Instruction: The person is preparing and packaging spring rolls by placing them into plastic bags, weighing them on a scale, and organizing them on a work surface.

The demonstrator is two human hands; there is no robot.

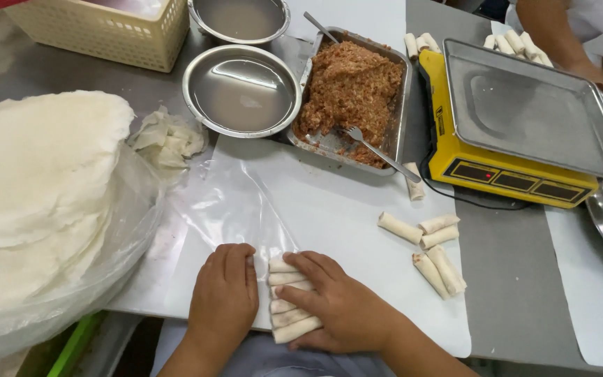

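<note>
looking down from the head view, single entry: stack of wrapped rolls, several pale cylinders laid side by side, each long axis running left to right, the row itself running away from the person toward the near table edge.

right hand: laid over the stack from its right side, fingers spread loosely across the upper rolls, thumb low against the nearest roll; fingers half-curled, resting on rather than clenched around the rolls. this is the hand in fuller contact.

left hand: flat and palm down just left of the stack, fingers together, their tips at the left ends of the rolls; whether they press the ends or only sit beside them cannot be told.

surroundings: clear plastic sheet beyond the hands; loose finished rolls well apart to the right; metal tray of minced filling with a fork beyond; pile of wrapper sheets at far left; yellow scale at right, another person's arm past it.
</note>
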